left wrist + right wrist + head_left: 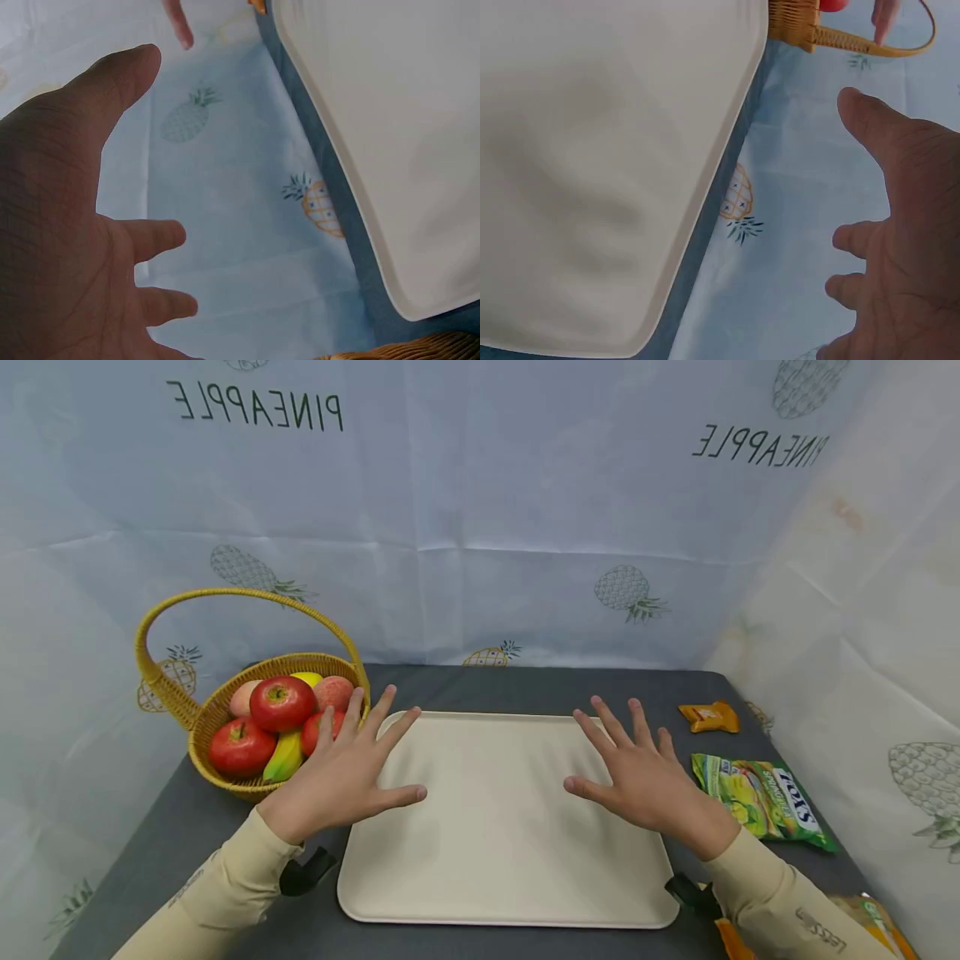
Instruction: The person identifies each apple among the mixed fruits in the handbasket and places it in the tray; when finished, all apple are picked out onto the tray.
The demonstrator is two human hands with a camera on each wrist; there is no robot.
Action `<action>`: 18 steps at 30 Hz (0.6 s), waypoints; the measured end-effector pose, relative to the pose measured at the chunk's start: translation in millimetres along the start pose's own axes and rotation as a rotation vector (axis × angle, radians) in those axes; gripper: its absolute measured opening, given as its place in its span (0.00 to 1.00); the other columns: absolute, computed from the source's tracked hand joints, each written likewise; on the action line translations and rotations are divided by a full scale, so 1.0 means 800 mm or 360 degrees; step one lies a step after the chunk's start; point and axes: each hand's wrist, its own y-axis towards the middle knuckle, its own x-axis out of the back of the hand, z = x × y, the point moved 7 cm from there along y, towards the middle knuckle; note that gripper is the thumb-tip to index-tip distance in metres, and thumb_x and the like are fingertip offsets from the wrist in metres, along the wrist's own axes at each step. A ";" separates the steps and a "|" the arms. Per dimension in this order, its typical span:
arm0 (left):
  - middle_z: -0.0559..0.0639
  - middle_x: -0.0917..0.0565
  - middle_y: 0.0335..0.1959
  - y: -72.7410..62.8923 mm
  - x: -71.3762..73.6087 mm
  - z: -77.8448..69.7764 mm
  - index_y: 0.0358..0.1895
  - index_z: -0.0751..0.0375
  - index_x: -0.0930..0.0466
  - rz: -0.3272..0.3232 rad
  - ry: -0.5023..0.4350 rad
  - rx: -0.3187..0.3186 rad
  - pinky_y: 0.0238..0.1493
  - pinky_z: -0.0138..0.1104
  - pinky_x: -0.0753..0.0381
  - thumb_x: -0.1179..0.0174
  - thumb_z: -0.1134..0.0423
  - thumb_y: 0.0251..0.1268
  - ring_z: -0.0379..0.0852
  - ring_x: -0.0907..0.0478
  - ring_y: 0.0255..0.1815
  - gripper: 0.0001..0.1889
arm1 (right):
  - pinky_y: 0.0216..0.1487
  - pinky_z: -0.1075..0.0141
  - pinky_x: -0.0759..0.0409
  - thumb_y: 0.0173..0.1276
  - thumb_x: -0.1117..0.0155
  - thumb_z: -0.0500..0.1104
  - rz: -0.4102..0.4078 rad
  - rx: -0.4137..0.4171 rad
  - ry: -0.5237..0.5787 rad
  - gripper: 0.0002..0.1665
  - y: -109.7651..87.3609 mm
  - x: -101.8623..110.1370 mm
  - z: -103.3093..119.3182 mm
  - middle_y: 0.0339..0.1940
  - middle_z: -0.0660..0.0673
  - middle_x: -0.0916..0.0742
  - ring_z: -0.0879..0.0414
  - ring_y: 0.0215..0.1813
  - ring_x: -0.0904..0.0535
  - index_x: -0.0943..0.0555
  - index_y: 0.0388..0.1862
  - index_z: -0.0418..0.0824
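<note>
On the dark grey, flat surface (525, 689), taking twelve o'clock as straight ahead of the person, the large cream rectangular tray (510, 860) with rounded corners lies in the middle, below the hands. I judge it stiff and rather light, perhaps of plastic, and smooth enough to slip, so its low rim at three and nine o'clock seems the best place to hold.

The golden-yellow woven basket (198, 750) with high arched handle (243, 592) stands at ten o'clock from the tray. It looks light but firm, and the top of the handle should give a good grip.

The left hand (345, 777) and the right hand (645, 777) have their fingers straight and spread apart, holding nothing.

The green printed plastic bag (765, 802) at three o'clock is probably soft, better pinched by its end. The shiny round red apple (283, 703) on top in the basket may be slippery; I would wrap its sides.

Only the head view shows this bag. The left wrist view shows that palm, but merely a strip of the basket; the right wrist view shows the other palm, and a left fingertip overlapping the handle, whether touching I cannot tell.
</note>
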 end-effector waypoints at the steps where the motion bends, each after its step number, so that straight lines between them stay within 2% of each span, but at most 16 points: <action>1: 0.61 0.58 0.83 0.000 0.000 0.001 0.81 0.48 0.44 0.0000 0.0005 0.0000 0.67 0.74 0.69 0.39 0.25 0.56 0.73 0.70 0.79 0.53 | 0.63 0.19 0.57 0.66 0.50 0.80 0.0009 0.0020 0.0021 0.58 0.000 -0.002 -0.002 0.85 0.43 0.54 0.27 0.80 0.67 0.51 0.85 0.53; 8: 0.60 0.53 0.83 0.004 0.002 0.015 0.80 0.49 0.41 -0.0042 0.0007 0.0001 0.68 0.73 0.59 0.38 0.28 0.58 0.74 0.62 0.79 0.50 | 0.65 0.22 0.64 0.64 0.36 0.72 0.0190 0.0194 0.0253 0.59 -0.003 -0.033 -0.037 0.85 0.40 0.51 0.29 0.80 0.66 0.48 0.84 0.50; 11: 0.61 0.50 0.82 0.005 0.004 0.027 0.79 0.51 0.38 -0.0083 -0.0005 -0.0003 0.68 0.72 0.54 0.36 0.32 0.61 0.73 0.58 0.79 0.47 | 0.63 0.20 0.62 0.60 0.30 0.69 0.0287 0.0220 0.0322 0.62 -0.008 -0.050 -0.052 0.84 0.38 0.49 0.27 0.80 0.64 0.46 0.84 0.46; 18: 0.66 0.38 0.75 0.000 0.024 0.071 0.72 0.58 0.29 -0.0314 -0.0013 -0.0088 0.68 0.68 0.43 0.29 0.48 0.62 0.71 0.45 0.75 0.37 | 0.60 0.18 0.55 0.52 0.24 0.68 0.0481 0.0252 0.0403 0.67 -0.023 -0.079 -0.071 0.82 0.33 0.46 0.25 0.79 0.55 0.44 0.82 0.40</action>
